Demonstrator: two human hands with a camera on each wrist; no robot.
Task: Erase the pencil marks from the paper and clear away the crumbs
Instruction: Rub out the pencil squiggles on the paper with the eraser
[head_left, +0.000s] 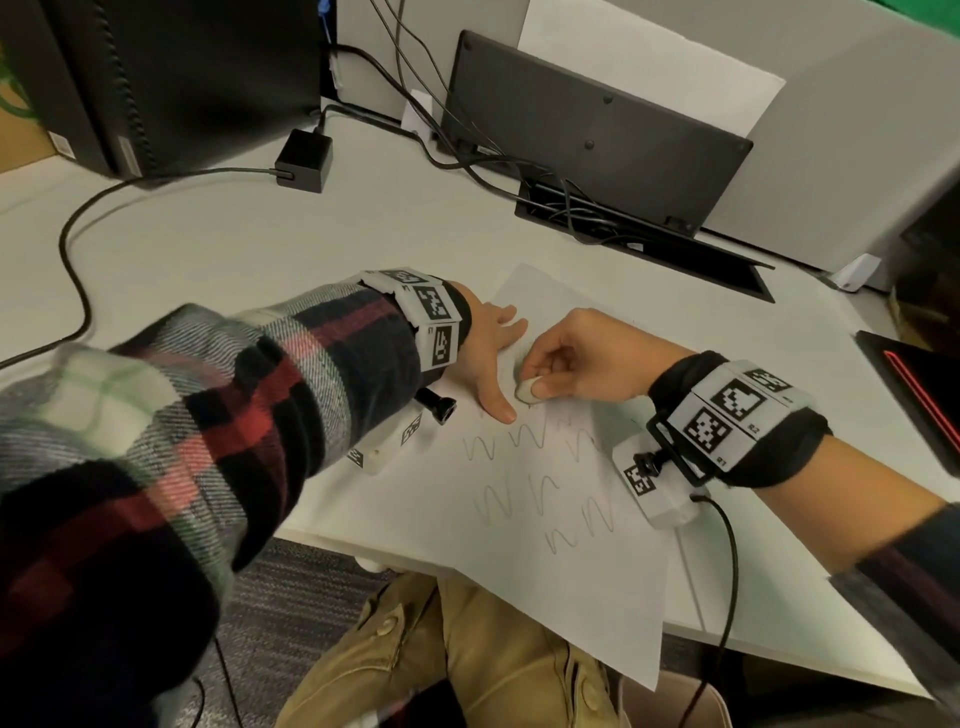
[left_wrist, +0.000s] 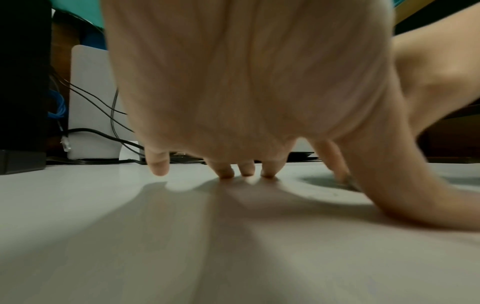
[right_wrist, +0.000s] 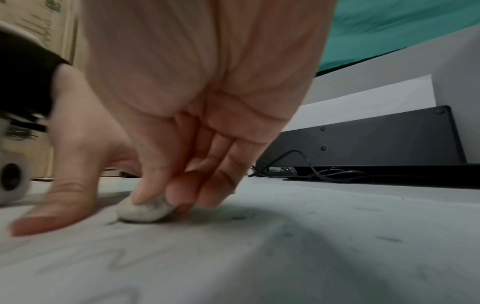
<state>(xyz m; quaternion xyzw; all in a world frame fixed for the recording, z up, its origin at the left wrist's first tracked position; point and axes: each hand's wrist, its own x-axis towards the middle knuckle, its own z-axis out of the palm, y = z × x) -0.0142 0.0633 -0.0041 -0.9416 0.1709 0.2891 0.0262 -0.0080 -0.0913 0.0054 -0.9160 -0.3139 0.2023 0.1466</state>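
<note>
while left hand (head_left: 485, 358) presses flat on paper (head_left: 545, 499), right hand (head_left: 571, 358) pinches eraser (head_left: 529, 391), mid-erase; next: rub remaining pencil marks (head_left: 540, 483) below, then crumbs.

No readable text; wrist-band (head_left: 727, 410) codes only.

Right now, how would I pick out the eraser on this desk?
Find the white paper with pencil squiggles hanging over the desk's near edge. Near its far end, the right hand pinches the eraser, a small rounded off-white lump, smudged grey, beside the flat left hand.
</note>
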